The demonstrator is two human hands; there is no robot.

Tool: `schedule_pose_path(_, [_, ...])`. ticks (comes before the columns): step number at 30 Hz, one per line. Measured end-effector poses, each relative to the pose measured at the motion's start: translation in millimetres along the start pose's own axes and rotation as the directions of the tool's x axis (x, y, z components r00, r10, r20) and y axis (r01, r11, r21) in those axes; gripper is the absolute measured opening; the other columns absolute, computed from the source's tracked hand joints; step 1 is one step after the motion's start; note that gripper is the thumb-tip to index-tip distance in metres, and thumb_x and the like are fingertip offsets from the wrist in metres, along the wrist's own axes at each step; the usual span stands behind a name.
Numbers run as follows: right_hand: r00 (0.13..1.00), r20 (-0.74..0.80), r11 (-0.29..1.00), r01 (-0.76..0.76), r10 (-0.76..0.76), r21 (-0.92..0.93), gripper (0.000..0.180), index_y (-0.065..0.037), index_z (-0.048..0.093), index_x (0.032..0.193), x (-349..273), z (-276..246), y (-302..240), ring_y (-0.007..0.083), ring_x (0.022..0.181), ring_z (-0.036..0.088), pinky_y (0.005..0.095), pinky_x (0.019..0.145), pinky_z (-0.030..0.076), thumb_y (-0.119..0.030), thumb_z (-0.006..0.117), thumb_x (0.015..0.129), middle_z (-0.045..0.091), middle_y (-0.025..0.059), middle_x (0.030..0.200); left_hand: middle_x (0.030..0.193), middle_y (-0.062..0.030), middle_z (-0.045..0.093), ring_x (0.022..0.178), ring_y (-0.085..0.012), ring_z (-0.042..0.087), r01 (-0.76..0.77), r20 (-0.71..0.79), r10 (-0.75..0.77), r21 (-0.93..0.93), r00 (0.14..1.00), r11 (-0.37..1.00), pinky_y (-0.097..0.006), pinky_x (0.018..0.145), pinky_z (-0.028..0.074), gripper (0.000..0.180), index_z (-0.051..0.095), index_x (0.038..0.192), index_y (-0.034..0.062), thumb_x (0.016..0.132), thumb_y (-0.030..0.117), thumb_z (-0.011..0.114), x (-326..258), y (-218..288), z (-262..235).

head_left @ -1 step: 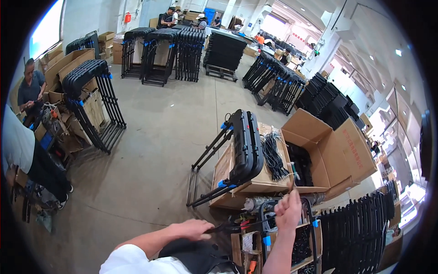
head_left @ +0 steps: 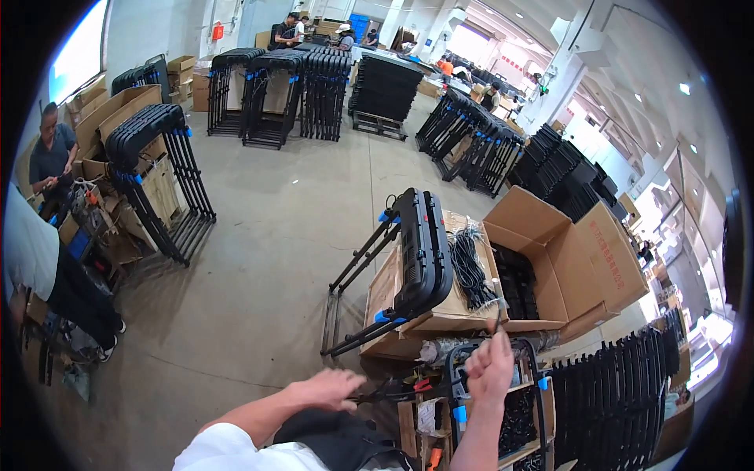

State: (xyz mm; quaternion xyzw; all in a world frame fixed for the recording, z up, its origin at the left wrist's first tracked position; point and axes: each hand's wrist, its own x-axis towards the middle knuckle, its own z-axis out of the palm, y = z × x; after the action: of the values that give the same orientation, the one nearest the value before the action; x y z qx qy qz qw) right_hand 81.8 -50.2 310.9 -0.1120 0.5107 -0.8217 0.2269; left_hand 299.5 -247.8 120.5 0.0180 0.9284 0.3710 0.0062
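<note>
My right hand [head_left: 489, 367] is raised above a black tubular frame [head_left: 452, 369] with blue clips. Its fingers are closed around a thin dark piece [head_left: 496, 320] that sticks up from the fist; its kind is unclear. Lower and to the left, my left hand [head_left: 334, 390] has its fingers stretched out, blurred at the tips. Just beyond those fingertips, dark strands and a red-handled tool [head_left: 424, 385] lie by a wooden shelf. Further ahead, a coil of black cables [head_left: 469, 271] rests on a wooden crate, beside black folded frames with moulded tops [head_left: 424, 251].
An open cardboard box [head_left: 605, 263] with black parts stands ahead right. Black slats [head_left: 613, 392] line the lower right. Stacked frames [head_left: 161, 180] stand left and at the back. Two people are at the left, one in a dark shirt [head_left: 53, 157]; others work far back.
My left hand's fingers have loosened and straightened, coming away from the dark strand they were on. My right hand has shifted slightly left and down with the thin piece.
</note>
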Motion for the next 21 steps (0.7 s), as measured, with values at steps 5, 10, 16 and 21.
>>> schedule_pose_path(5, [0.968, 0.231, 0.988, -0.120, 0.095, 0.097, 0.032, -0.001, 0.059, 0.135, -50, 6, 44, 0.0056, 0.048, 0.026, 0.0246, 0.044, 0.026, -0.018, 0.050, 0.111, 0.032, -0.0051, 0.060, 0.129, -0.0184, 0.064, 0.124, -0.0370, 0.060, -0.130, -0.774, -0.032, -0.146, 0.632, 0.981, -0.043, 0.106, 0.047, 0.037, 0.065, 0.126, 0.0022, 0.092, 0.018, 0.068, 12, 54, -127])
schedule_pose_path(10, [0.931, 0.338, 0.990, -0.138, 0.137, -0.021, 0.033, -0.002, 0.060, 0.137, -65, 14, 61, 0.0068, 0.049, 0.027, 0.0250, 0.046, 0.026, -0.021, 0.048, 0.111, 0.035, -0.0037, 0.060, 0.136, -0.0163, 0.061, 0.132, -0.0324, 0.054, -0.309, -0.783, 0.093, -0.131, 0.615, 0.942, -0.042, 0.113, 0.040, 0.040, 0.062, 0.132, 0.0007, 0.094, 0.015, 0.064, 44, 62, -158])
schedule_pose_path(16, [0.956, 0.263, 0.991, -0.129, 0.133, -0.032, 0.034, 0.001, 0.060, 0.136, -61, 3, 64, 0.0067, 0.051, 0.029, 0.0258, 0.048, 0.027, -0.019, 0.050, 0.110, 0.037, -0.0038, 0.061, 0.134, -0.0164, 0.060, 0.134, -0.0331, 0.051, -0.250, -0.864, -0.205, -0.348, 0.459, 0.904, -0.043, 0.117, 0.036, 0.053, 0.057, 0.139, 0.0019, 0.088, 0.010, 0.065, 58, 52, -154])
schedule_pose_path(21, [0.956, 0.236, 0.984, -0.179, 0.173, 0.003, 0.032, 0.005, 0.059, 0.134, -68, -3, 68, 0.0055, 0.055, 0.033, 0.0244, 0.051, 0.029, -0.014, 0.053, 0.109, 0.040, -0.0043, 0.065, 0.132, -0.0146, 0.062, 0.132, -0.0294, 0.053, 0.052, -0.884, 0.104, 0.144, 0.456, 0.988, -0.040, 0.115, 0.038, 0.045, 0.060, 0.134, -0.0018, 0.092, 0.011, 0.062, 51, 73, -168])
